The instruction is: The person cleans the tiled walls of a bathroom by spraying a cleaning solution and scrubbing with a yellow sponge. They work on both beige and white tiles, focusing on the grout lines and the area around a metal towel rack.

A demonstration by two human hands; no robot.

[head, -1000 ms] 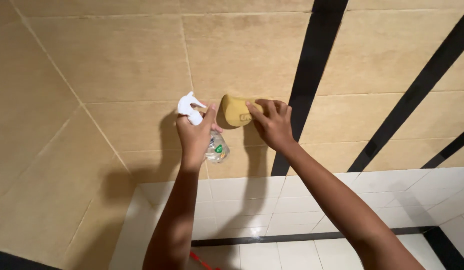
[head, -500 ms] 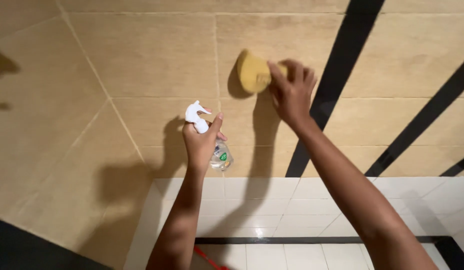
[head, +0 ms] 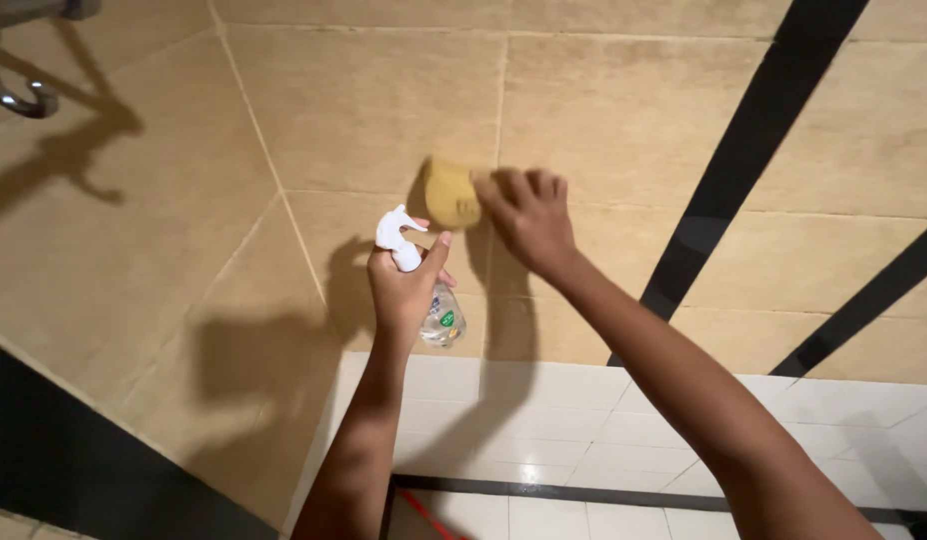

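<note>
One yellow sponge, flat against beige wall

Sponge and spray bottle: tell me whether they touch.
Apart. The head view shows a strip of beige tile between the sponge under the right hand and the spray bottle in the left hand.

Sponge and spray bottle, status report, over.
Right hand presses yellow sponge on beige wall tile. Left hand grips clear spray bottle, white nozzle up. Nothing in the way.

Both forearms are bare, no sleeves in view; the left hand and right hand are ungloved.
</note>
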